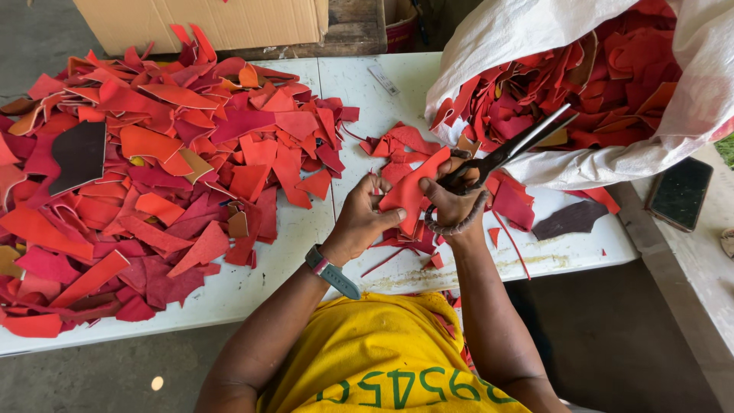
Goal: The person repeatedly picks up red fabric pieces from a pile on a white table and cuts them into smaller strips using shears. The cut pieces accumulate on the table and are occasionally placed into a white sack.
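My left hand (359,218) grips the lower left edge of a red leather scrap (409,191) held above the white table (367,99). My right hand (453,200) pinches the same scrap's right side with its thumb while its fingers sit through the cord-wrapped handles of large black scissors (508,149). The scissor blades are slightly apart and point up and right toward the sack. A watch with a grey strap is on my left wrist.
A big heap of red, orange and maroon leather scraps (153,168) covers the table's left half. A white sack (535,46) full of more scraps lies at top right. A dark phone (680,193) rests on a side ledge; a cardboard box (206,19) stands behind.
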